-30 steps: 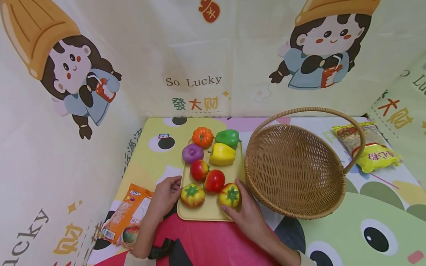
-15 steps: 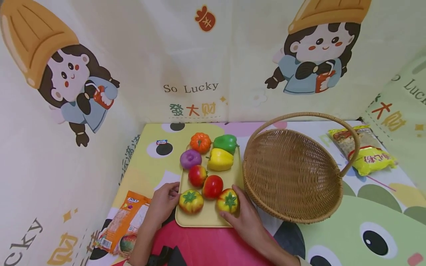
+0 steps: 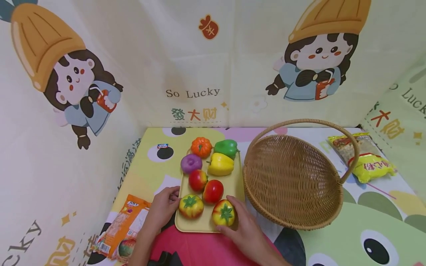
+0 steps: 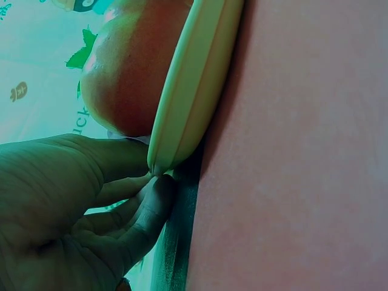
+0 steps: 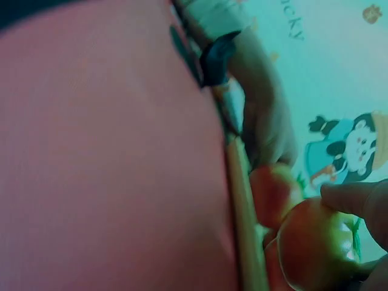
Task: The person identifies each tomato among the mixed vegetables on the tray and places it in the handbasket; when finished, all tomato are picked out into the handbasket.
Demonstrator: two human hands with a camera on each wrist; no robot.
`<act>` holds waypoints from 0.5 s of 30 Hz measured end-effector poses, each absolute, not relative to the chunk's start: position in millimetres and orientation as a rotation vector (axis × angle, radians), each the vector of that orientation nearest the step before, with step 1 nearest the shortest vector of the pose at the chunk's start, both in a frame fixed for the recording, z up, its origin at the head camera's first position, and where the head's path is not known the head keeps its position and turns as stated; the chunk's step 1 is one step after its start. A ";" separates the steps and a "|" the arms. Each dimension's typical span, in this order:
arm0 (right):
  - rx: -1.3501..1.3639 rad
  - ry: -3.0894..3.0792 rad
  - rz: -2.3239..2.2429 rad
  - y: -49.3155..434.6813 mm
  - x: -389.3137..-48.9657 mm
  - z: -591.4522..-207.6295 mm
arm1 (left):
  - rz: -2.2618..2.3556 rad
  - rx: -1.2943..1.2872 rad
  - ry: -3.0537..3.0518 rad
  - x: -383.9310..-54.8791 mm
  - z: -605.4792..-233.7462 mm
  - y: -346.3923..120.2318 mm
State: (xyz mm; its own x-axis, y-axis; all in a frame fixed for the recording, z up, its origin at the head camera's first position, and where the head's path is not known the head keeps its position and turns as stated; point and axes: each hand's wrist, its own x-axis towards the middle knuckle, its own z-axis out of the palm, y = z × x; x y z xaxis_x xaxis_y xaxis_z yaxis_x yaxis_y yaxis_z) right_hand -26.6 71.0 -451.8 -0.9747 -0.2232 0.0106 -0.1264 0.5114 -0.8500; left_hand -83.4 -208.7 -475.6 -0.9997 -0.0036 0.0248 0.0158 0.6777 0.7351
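Observation:
In the head view, a cream tray [image 3: 199, 226] bears toy vegetables. My left hand [image 3: 163, 208] is at its left edge; the left wrist view shows the thumb and fingers pinching the tray rim [image 4: 182, 109]. My right hand [image 3: 244, 231] holds a yellow-red tomato [image 3: 223, 213] with a green leafy top at the front right corner, thumb near and fingers on its right side. A similar tomato [image 3: 191, 206] sits at the front left. Behind lie two red round pieces, a front one [image 3: 213, 191] and a rear one [image 3: 198, 180], a purple onion [image 3: 191, 163], a yellow bell pepper [image 3: 221, 164], a green bell pepper [image 3: 226, 148] and an orange pumpkin [image 3: 201, 147].
A wicker basket [image 3: 293, 181] with a tall handle stands right of the tray. A yellow food bag [image 3: 369, 162] lies at the far right. An orange packet [image 3: 124, 225] lies by my left forearm. A small wrapper [image 3: 162, 146] is at the back left.
The right hand has shifted the front right tomato slightly left and nearer on the tray. My left hand stays at the rim. The head view has tilted, so the scene sits lower.

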 end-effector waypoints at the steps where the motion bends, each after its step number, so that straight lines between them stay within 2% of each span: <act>1: -0.322 2.619 -1.471 71.1 -24.8 -449.0 | -1.253 -0.010 -2.856 -83.2 -476.0 -209.0; 6: -0.411 2.491 -1.421 77.9 -16.9 -424.4 | -1.259 -0.019 -2.854 -83.2 -476.6 -208.9; 11: -0.464 2.340 -1.388 94.9 -12.1 -383.9 | -1.272 -0.017 -2.852 -83.2 -476.8 -208.7; 15: -0.540 2.427 -1.335 112.3 -12.7 -356.2 | -1.280 -0.008 -2.858 -83.1 -477.3 -209.1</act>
State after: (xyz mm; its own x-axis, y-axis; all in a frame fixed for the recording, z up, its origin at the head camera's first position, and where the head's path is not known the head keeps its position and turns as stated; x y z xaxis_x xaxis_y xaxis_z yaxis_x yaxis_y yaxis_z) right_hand -12.7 112.3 -356.2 -0.8782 -0.4691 -0.0938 -0.1720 0.4925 -0.8531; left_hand -83.1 -209.1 -477.3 -0.9999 0.0002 0.0115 0.0087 0.6660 0.7459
